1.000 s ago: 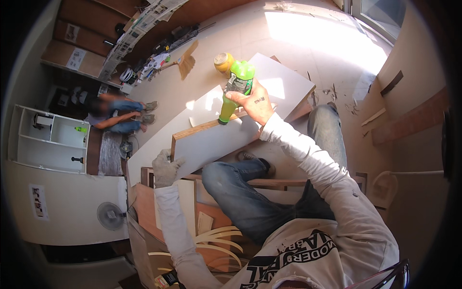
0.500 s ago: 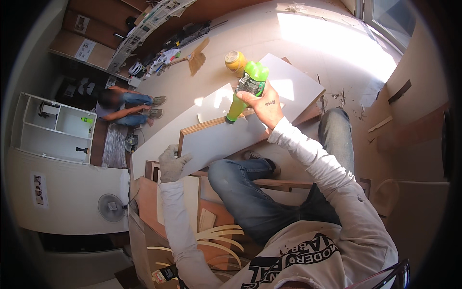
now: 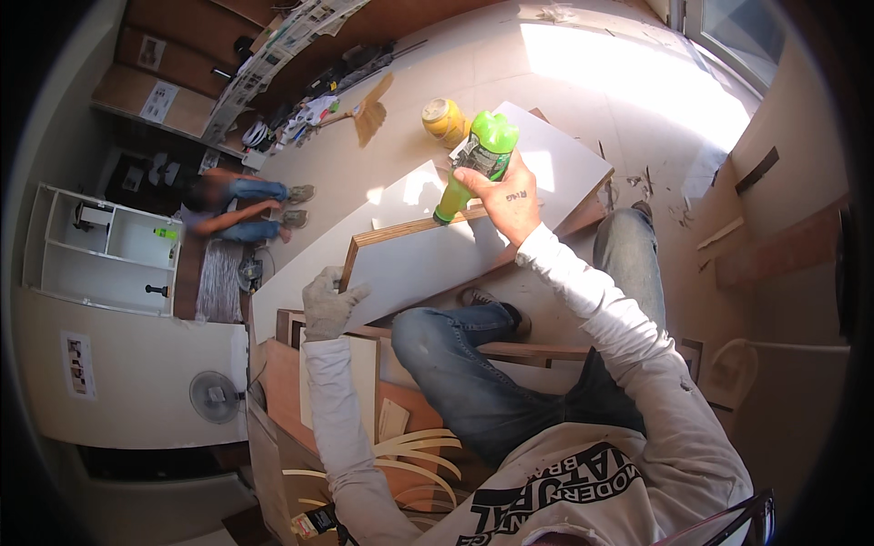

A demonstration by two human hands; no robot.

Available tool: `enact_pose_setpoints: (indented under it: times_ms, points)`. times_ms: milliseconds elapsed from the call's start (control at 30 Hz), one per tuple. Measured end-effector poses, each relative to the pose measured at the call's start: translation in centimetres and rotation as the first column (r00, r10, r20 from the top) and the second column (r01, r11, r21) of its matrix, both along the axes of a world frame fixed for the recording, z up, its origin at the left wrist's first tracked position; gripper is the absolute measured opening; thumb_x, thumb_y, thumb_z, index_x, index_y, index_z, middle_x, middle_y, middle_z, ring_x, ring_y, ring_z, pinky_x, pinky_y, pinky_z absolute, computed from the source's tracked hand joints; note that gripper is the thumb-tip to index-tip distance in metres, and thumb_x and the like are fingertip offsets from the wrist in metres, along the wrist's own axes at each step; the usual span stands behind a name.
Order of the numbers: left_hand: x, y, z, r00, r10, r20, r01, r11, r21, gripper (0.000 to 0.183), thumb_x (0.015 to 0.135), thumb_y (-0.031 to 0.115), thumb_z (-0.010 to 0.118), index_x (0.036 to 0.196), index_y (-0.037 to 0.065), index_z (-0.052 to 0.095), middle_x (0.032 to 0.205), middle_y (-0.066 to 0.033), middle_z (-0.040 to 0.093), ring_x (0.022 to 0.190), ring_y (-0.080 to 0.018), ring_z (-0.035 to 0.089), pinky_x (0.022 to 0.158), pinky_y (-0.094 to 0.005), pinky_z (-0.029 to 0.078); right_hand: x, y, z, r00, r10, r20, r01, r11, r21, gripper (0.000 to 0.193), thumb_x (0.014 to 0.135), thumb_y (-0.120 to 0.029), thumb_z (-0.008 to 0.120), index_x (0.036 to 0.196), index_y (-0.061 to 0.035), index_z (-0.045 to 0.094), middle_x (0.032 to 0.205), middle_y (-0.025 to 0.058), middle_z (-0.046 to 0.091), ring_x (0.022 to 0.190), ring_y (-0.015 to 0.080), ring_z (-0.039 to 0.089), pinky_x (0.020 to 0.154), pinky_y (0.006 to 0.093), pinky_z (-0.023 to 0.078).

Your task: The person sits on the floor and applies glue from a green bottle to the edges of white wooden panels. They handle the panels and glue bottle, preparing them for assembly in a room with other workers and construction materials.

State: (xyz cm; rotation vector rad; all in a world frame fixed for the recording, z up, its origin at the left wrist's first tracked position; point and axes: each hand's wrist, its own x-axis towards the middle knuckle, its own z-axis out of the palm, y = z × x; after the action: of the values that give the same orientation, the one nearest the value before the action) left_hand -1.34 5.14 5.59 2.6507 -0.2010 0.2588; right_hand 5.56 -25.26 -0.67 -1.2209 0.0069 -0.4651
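My right hand is wrapped round a green plastic bottle, held upside down with its cap end at the upper edge of a white-faced plywood panel. The layered wood edge of the panel faces up. At the panel's left corner, my left hand, in a pale work glove, grips the board with the thumb across its white face. Beyond the bottle stands a yellow jar. Another white board lies behind the held panel.
Curled pale edging strips lie by my left forearm near wooden boards. A broom rests on the floor farther off. To the left, a co-worker sits near a white shelf unit and a fan.
My right hand and the bottle have shifted slightly right and down along the panel's edge. My left hand keeps its grip, and the panel has shifted slightly to the right.
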Motion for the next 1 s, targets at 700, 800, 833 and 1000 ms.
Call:
enact_pose_setpoints:
  times_ms: [700, 800, 833, 1000]
  points:
    - [-1.1, 2.9, -0.3, 0.985, 0.147, -0.095, -0.146, 0.989, 0.015, 0.035, 0.066, 0.014, 0.085, 0.091, 0.0, 0.065, 0.08, -0.0117, 0.07, 0.07, -0.0178, 0.066, 0.067, -0.0316, 0.054, 3.7, -4.2, -8.9, 0.929, -0.194, -0.316, 0.164, 0.979, -0.121, 0.047, 0.074, -0.024, 0.079, 0.106, 0.0037, 0.058, 0.096, 0.0204, 0.069, 0.088, 0.0303, 0.069, 0.081, 0.0368, 0.053]
    - [-1.2, 3.5, -0.4, 0.987, 0.139, -0.086, -0.135, 0.989, 0.054, 0.037, 0.066, 0.015, 0.085, 0.093, 0.0, 0.065, 0.08, -0.0127, 0.07, 0.07, -0.0189, 0.067, 0.066, -0.0326, 0.054, 4.4, -5.2, -9.5, 0.92, -0.236, -0.314, 0.206, 0.97, -0.126, 0.047, 0.074, -0.023, 0.079, 0.107, 0.0035, 0.058, 0.096, 0.0194, 0.069, 0.088, 0.0292, 0.069, 0.08, 0.0358, 0.054]
    - [-1.3, 3.8, -0.5, 0.985, 0.144, -0.091, -0.14, 0.989, 0.046, 0.037, 0.065, 0.015, 0.085, 0.093, 0.0, 0.065, 0.08, -0.0128, 0.07, 0.07, -0.0191, 0.067, 0.066, -0.0328, 0.054, 4.6, -5.4, -9.6, 0.916, -0.218, -0.336, 0.205, 0.976, -0.074, 0.047, 0.074, -0.022, 0.08, 0.107, 0.0034, 0.058, 0.096, 0.0182, 0.069, 0.087, 0.0282, 0.069, 0.08, 0.0351, 0.054]
    - [-1.0, 5.1, -1.5, 0.985, 0.141, -0.098, -0.141, 0.99, 0.01, 0.037, 0.067, 0.016, 0.085, 0.094, 0.0, 0.065, 0.079, -0.0125, 0.07, 0.069, -0.0187, 0.066, 0.065, -0.0329, 0.054, 3.9, -5.2, -7.7, 0.955, -0.185, -0.233, 0.167, 0.981, -0.096, 0.045, 0.074, -0.021, 0.079, 0.107, 0.0031, 0.058, 0.096, 0.0183, 0.07, 0.085, 0.0288, 0.069, 0.079, 0.0359, 0.054]
